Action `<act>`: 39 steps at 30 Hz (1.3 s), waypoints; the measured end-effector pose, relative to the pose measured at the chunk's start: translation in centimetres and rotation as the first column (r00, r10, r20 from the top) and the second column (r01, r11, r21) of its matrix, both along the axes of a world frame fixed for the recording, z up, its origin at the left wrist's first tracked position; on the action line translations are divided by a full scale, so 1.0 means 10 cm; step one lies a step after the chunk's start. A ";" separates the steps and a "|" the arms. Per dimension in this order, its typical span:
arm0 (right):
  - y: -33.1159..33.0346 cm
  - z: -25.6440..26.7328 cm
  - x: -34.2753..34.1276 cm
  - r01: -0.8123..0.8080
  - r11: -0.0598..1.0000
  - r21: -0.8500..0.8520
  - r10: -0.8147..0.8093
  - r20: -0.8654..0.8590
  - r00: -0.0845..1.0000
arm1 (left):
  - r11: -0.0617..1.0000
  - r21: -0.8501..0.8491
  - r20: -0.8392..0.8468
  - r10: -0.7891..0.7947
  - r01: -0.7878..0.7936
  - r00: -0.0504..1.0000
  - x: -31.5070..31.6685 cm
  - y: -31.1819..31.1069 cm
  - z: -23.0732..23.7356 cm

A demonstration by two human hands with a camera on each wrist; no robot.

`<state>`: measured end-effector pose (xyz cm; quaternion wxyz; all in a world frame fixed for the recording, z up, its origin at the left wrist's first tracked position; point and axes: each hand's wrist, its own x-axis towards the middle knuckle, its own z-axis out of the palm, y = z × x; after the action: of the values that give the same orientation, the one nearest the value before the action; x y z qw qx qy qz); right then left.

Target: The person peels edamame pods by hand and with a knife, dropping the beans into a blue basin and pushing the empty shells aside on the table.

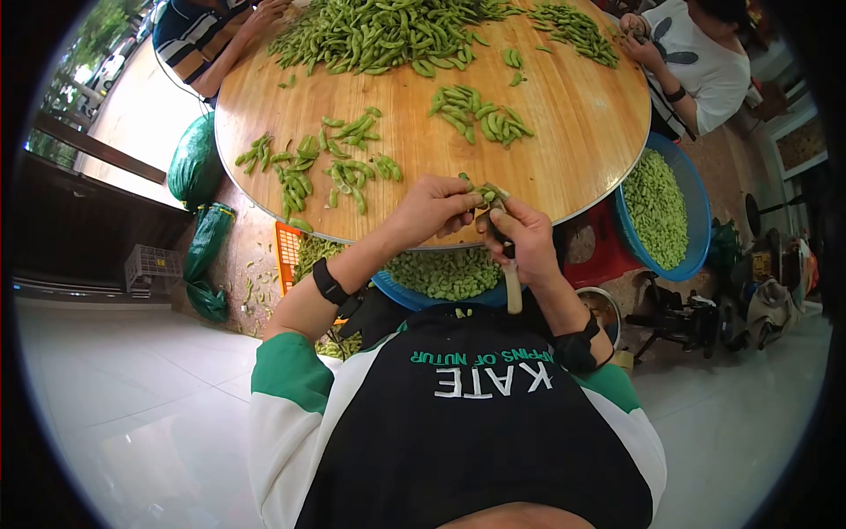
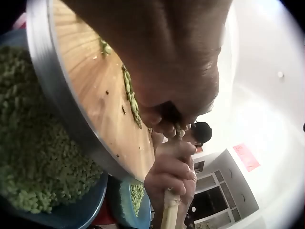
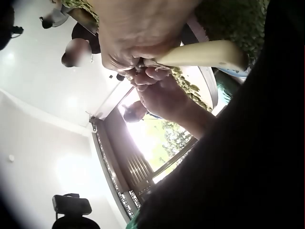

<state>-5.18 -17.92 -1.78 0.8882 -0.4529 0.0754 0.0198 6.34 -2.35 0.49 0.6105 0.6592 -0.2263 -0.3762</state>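
Note:
Both hands meet just over the near edge of the round wooden table. My left hand (image 1: 432, 210) pinches a green edamame pod (image 1: 483, 192) in its fingertips. In my right hand (image 1: 529, 242) is a knife with a pale handle (image 1: 514, 289), which sticks out below the fist; the fingers hide most of its blade. The right thumb lies close against the pod. In the right wrist view the handle (image 3: 205, 53) points away from the joined fingertips. Loose edamame pods (image 1: 352, 172) lie on the table beyond the left hand.
A big pile of pods (image 1: 379, 35) covers the far side of the table (image 1: 582, 132). Below its near edge is a blue basin (image 1: 388, 289) of shelled beans; another blue tub (image 1: 705, 242) stands right. An orange crate (image 1: 286, 251) is at left. Two people sit across.

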 end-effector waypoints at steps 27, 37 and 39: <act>0.09 -0.02 0.10 0.552 0.134 -0.823 -0.022 0.555 0.832 | 0.962 -0.006 0.685 0.203 -0.274 0.700 -0.31 -0.26 -0.17; -0.12 0.23 -0.32 0.223 0.521 -0.824 0.036 0.282 0.959 | 0.993 0.122 0.442 -0.065 0.012 0.895 -0.56 0.06 0.14; -0.07 0.09 -0.38 0.189 0.592 -0.784 0.081 0.291 0.953 | 1.000 0.003 0.619 0.011 -0.017 0.785 -0.63 0.14 -0.01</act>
<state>-9.01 -18.58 -0.88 0.5889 -0.7992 -0.0440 -0.1118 0.06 -0.96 0.37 0.5027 0.7502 -0.4075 -0.1358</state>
